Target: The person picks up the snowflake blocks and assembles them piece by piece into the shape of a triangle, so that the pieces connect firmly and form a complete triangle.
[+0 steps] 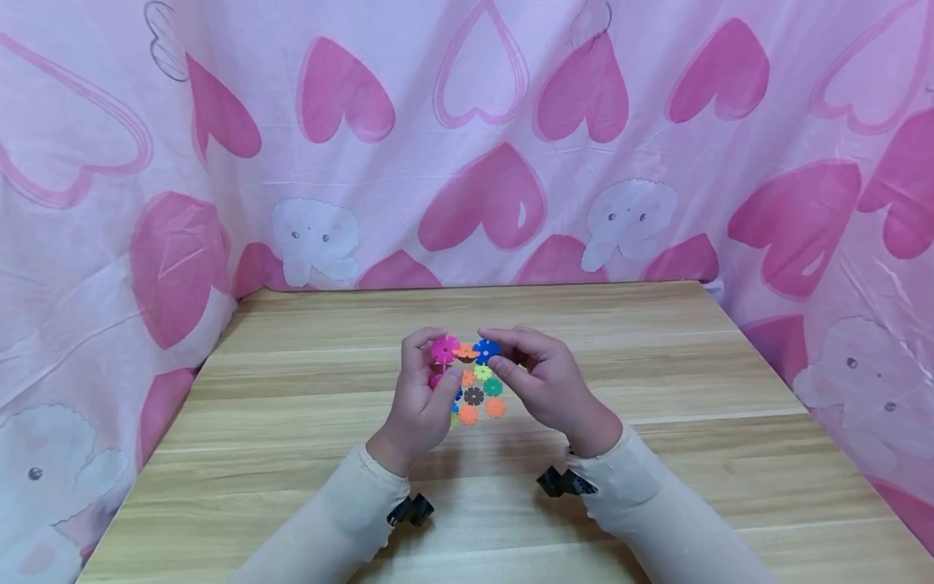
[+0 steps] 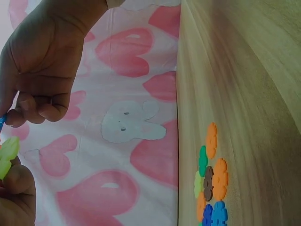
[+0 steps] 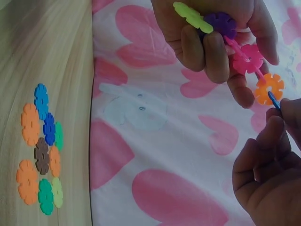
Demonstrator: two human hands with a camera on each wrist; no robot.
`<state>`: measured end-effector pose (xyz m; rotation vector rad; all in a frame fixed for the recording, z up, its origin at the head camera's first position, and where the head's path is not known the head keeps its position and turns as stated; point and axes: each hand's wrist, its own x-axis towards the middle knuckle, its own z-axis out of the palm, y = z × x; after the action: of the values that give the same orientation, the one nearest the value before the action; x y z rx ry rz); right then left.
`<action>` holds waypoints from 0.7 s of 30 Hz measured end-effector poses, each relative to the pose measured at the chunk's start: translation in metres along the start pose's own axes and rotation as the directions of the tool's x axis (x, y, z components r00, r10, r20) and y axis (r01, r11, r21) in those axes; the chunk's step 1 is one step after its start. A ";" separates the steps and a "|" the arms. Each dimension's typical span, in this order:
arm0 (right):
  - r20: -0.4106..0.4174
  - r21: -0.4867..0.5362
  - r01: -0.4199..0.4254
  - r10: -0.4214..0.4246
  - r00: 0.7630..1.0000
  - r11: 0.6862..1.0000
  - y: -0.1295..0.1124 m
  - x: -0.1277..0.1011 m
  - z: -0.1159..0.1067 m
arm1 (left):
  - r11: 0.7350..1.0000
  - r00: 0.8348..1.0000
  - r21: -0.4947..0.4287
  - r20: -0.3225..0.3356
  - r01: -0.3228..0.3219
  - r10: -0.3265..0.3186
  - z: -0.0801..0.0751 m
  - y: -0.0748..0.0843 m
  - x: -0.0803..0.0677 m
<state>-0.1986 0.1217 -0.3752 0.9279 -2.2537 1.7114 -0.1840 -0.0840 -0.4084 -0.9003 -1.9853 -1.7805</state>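
Held above the worktop [image 1: 657, 389], between both hands: a small chain of snowflake discs [image 3: 235, 42], slotted edge to edge. From the right wrist view, 4 discs in the chain: lime [image 3: 193, 16], purple [image 3: 221, 23], pink [image 3: 248, 59], orange [image 3: 269, 88], with a blue disc [image 3: 274, 100] seen edge-on at the orange one's rim.

Left hand [image 1: 419, 401]: curled round the lime and purple end, thumb and fingers wrapped close, pink and orange discs jutting free beyond the fingertips. Right hand [image 1: 543, 381]: fingers bent, thumb and forefinger pinching the blue disc at the chain's far end. Cannot tell whether blue is already seated in orange's notch or only touching it.

Loose pile of discs [image 1: 477, 397] flat on the worktop, just below the hands: orange, blue, green, brown, lime, lying side by side and partly overlapping.

Handling, as a judgement: thin moulded plastic, very light, stiff across the face yet slightly springy at the notches. Smooth surfaces, so likely slippery under a loose pinch. Joints held by friction alone, so probably prone to twisting apart if gripped far from the joint. Best taken by the flat faces, thumb on 1 side and forefinger on the other, close to the notch being joined, with the chain steadied right next to the receiving disc.
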 end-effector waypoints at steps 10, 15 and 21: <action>-0.032 0.035 -0.038 0.039 0.999 0.999 0.014 0.006 -0.010 | 0.999 0.997 0.037 -0.068 -0.038 0.041 -0.002 -0.003 0.001; -0.028 0.010 -0.182 0.182 0.983 0.983 0.031 0.010 -0.013 | 0.998 0.996 0.030 -0.065 -0.051 0.053 -0.002 -0.004 0.001; 0.083 -0.233 -0.467 0.496 0.864 0.853 0.059 0.012 -0.012 | 0.998 0.995 0.026 -0.083 -0.049 0.051 -0.002 -0.003 0.000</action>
<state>-0.2441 0.1365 -0.4130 0.4684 -2.8831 1.5666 -0.1866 -0.0859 -0.4103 -0.8461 -1.9114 -1.7341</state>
